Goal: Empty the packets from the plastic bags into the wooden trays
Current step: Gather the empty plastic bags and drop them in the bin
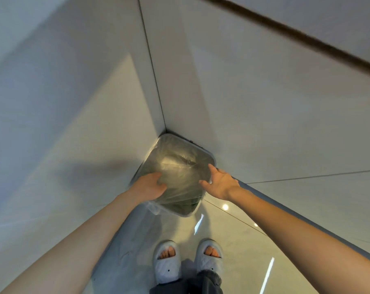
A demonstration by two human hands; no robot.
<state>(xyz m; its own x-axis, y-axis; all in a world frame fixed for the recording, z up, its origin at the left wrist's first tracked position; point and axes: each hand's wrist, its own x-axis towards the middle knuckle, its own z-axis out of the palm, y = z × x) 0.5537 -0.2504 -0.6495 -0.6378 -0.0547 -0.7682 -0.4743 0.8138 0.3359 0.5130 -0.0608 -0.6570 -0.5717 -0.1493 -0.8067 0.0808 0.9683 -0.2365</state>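
Observation:
A clear plastic bag (181, 187) lies crumpled across the front of a square grey bin's (185, 214) opening. My left hand (150, 186) reaches in from the left with its fingers curled on the bag's near-left part. My right hand (220, 181) is at the bin's right rim, fingers spread and palm turned toward the bag, holding nothing. The bin stands in a corner between two pale walls. Its dark inside shows dimly through the plastic. No packets and no wooden trays are in view.
Pale wall panels (264, 102) close in the bin at left and behind. A glossy light floor (232, 240) runs toward me. My feet in white slippers (188, 262) stand just short of the bin. A clear liner edge (153, 209) hangs over the bin's near-left corner.

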